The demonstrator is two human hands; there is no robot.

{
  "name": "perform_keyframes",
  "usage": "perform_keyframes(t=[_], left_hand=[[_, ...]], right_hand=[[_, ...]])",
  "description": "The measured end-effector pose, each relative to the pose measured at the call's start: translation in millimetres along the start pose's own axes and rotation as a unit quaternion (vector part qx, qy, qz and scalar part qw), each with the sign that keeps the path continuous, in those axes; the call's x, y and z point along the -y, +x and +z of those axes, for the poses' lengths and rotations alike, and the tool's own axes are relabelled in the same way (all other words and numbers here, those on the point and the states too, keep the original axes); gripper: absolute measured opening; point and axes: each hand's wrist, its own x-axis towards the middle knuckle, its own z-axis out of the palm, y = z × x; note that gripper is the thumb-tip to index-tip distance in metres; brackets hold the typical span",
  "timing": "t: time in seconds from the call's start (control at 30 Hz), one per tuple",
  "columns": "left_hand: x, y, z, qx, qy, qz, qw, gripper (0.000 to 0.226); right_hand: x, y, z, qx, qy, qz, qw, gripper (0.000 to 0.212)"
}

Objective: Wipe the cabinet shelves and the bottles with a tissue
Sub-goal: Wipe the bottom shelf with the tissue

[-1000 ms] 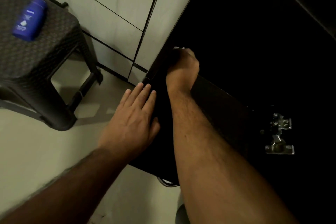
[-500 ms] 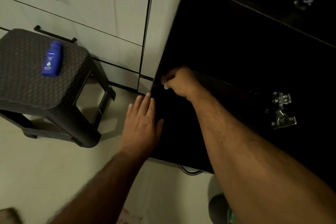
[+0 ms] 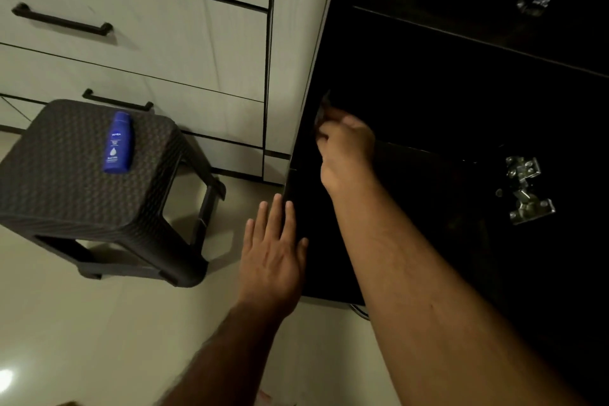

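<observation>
Cabinet (image 3: 428, 102): open, dark inside; I see no shelf detail.
Stool (image 3: 75, 181): beside the drawers, bearing the bottle.
My right hand (image 3: 346, 148): inside, fingers curled on a crumpled tissue (image 3: 321, 115) at the side wall.
My left hand (image 3: 273, 250): flat, fingers straight, on the cabinet's front edge.
Bottle (image 3: 118, 143): blue, lying flat.

I am seeing two bare forearms coming in from the bottom edge, with no sleeve, watch, ring or glove showing on either. The left hand (image 3: 272, 250) is showing its back to me, with short, plain nails. The right hand (image 3: 346, 148) is also showing its back; its forearm is looking broad near the lens and is carrying fine hair along its length.
</observation>
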Motion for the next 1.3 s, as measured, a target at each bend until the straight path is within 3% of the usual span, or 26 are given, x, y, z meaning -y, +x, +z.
perform_keyframes(t=[0.1,0.17,0.27,0.37,0.47,0.57,0.63,0.77,0.83,0.9,1.03,1.13,1.2,1.3], left_hand=[[1.2,0.2,3.3,-0.010,-0.003,0.001,1.000,0.061],[2.8,0.4,5.2,-0.013,-0.004,0.005,1.000,0.060],[2.8,0.3,5.1,-0.008,-0.004,0.003,1.000,0.061],[1.4,-0.2,2.9,0.004,-0.003,-0.003,1.000,0.064],[2.5,0.0,2.5,0.007,0.000,-0.005,1.000,0.065],[1.6,0.3,1.7,0.008,-0.003,-0.009,1.000,0.065],[2.1,0.0,2.2,0.007,-0.003,-0.007,1.000,0.065],[1.9,0.0,3.2,0.002,-0.007,-0.008,1.000,0.065],[1.4,0.6,2.8,0.002,-0.011,-0.009,1.000,0.066],[0.8,0.4,1.9,0.001,-0.013,-0.010,1.000,0.066],[1.3,0.0,1.5,0.007,-0.015,-0.009,1.000,0.065],[2.7,-0.8,2.4,0.003,-0.020,-0.008,1.000,0.064],[2.4,-0.4,3.0,0.002,-0.024,-0.006,1.000,0.064],[4.1,0.5,5.3,-0.007,-0.032,-0.002,0.999,0.063]], right_hand=[[50.2,-11.6,-2.8,0.073,0.117,-0.091,0.986,0.034],[62.8,-11.1,-3.8,0.105,0.116,-0.144,0.977,0.033],[32.9,-8.5,-0.2,0.065,-0.051,-0.109,0.991,0.027],[-2.1,-7.1,0.9,0.031,-0.200,-0.066,0.977,0.015],[5.7,-6.0,-0.5,0.000,-0.314,-0.127,0.941,0.013],[26.4,-13.7,-0.9,-0.009,-0.378,-0.200,0.904,0.032],[37.2,-20.2,-0.3,-0.010,-0.375,-0.243,0.895,0.040],[58.5,-29.5,7.4,0.001,-0.280,-0.299,0.912,0.019],[63.6,-33.8,11.0,0.039,-0.200,-0.295,0.933,0.021],[59.1,-42.0,9.4,0.094,-0.192,-0.297,0.931,0.029],[62.1,-39.9,2.1,0.169,-0.335,-0.248,0.893,0.051],[78.0,-23.9,-1.8,0.174,-0.423,-0.205,0.865,0.023],[81.2,-17.2,-4.7,0.177,-0.477,-0.215,0.834,0.037],[80.7,-12.6,-7.9,0.192,-0.514,-0.241,0.801,0.042]])
